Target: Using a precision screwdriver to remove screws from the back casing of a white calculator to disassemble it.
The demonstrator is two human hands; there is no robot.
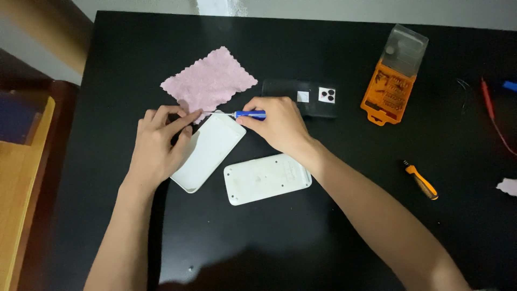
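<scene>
My right hand (274, 125) grips a small blue-handled screwdriver (249, 114), its thin metal shaft pointing left over the top corner of a white rectangular shell (212, 148). My left hand (157, 144) rests on the left side of that shell, index finger and thumb pinched at the screwdriver tip; whatever sits between them is too small to see. A second white cover (266, 179), with small holes near its edges, lies flat just below my right wrist. A pink cloth (210, 81) with zigzag edges lies behind both hands.
A black table (258, 237) carries everything. A dark flat piece (304, 98) with a white square and two round dots lies behind my right hand. An orange screwdriver-bit case (394, 81) stands at back right, an orange-handled driver (421, 180) at right, red and black leads (490, 108) at far right.
</scene>
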